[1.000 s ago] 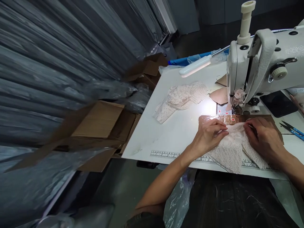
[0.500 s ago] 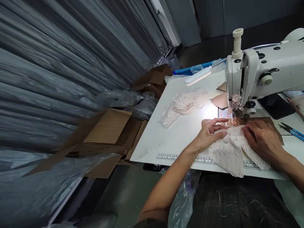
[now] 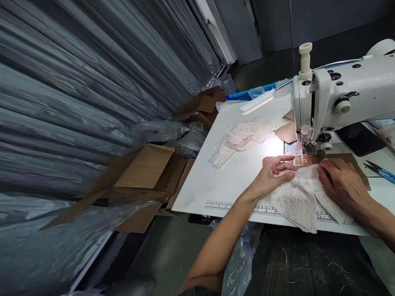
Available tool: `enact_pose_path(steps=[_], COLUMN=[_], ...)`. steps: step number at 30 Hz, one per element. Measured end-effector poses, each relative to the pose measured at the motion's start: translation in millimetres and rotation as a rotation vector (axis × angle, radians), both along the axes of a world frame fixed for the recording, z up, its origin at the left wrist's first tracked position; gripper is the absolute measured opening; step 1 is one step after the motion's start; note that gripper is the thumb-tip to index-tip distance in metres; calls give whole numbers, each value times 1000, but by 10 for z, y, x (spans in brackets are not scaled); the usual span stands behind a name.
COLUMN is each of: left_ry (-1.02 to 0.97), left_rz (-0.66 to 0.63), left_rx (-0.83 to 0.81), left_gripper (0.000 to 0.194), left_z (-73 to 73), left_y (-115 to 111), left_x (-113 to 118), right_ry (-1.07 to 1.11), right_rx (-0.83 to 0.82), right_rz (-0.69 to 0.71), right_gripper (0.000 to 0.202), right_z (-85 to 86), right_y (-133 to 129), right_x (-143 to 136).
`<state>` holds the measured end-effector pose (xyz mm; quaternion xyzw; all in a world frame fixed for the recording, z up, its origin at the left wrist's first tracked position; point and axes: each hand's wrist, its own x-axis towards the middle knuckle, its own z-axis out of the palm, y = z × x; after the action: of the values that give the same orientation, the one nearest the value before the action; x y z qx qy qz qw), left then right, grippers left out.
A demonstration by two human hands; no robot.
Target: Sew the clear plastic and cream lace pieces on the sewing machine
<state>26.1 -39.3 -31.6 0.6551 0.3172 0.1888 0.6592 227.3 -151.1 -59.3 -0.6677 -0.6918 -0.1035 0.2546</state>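
Together, the left hand (image 3: pixel 270 176) and right hand (image 3: pixel 343 181) pinch the lace (image 3: pixel 296 203) along its far edge in their grip; scissors (image 3: pixel 382 171) lie right on the tabletop (image 3: pixel 212 183).

A printed ruler (image 3: pixel 219 205) runs along the table (image 3: pixel 200 176) — its numerals too small to read surely.

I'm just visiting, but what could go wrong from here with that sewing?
Fingers: the left hand is close in front of the needle area of the sewing machine, so a fingertip might get caught if it strays there.

Snagging: the lace piece has an open weave, which could catch or pucker.

Snips: their blades point toward the right hand, so a careless sideways move might meet the snips.
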Motion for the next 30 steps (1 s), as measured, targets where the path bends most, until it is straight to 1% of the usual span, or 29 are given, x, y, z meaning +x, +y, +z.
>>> enact_pose_path(steps=[4, 8, 10, 13, 15, 18, 21, 24, 25, 27, 30], left_ry=[-22, -38, -36, -28, -28, -49, -64, -72, -75, -85, -94], left_rz=[-22, -10, -2, 10, 10, 2, 1, -1, -3, -4, -9], left_rx=[2, 7, 11, 22, 24, 8, -1, 1, 1, 9, 40], left_gripper=[56, 53, 52, 51, 51, 53, 54, 56, 56, 53, 48], left_z=[-7, -31, -33, -25, -23, -33, -54, -77, -82, -88, -84], left_y=[6, 17, 19, 10, -3, -25, -38, -41, -41, -42, -42], left_x=[2, 6, 12, 24, 32, 36, 25, 8, 3, -3, -8], right_ry=[34, 73, 84, 80, 60, 92, 170, 251, 318, 525, 826], right_rx=[-22, -27, -7, 74, 140, 161, 78, -36, -70, -151, -310], right_rz=[-3, -21, -16, -13, 25, 174, 301, 353, 360, 356, 282], right_gripper=[31, 29, 30, 31, 29, 26, 24, 19, 18, 19, 28], right_z=[-21, -63, -59, 4, 65, 146, 203, 248, 261, 279, 290], right_y=[-5, -12, -21, -35, -26, 35, 126, 191, 202, 211, 214], right_x=[2, -1, -9, -35, -66, -132, -195, -234, -240, -246, -245])
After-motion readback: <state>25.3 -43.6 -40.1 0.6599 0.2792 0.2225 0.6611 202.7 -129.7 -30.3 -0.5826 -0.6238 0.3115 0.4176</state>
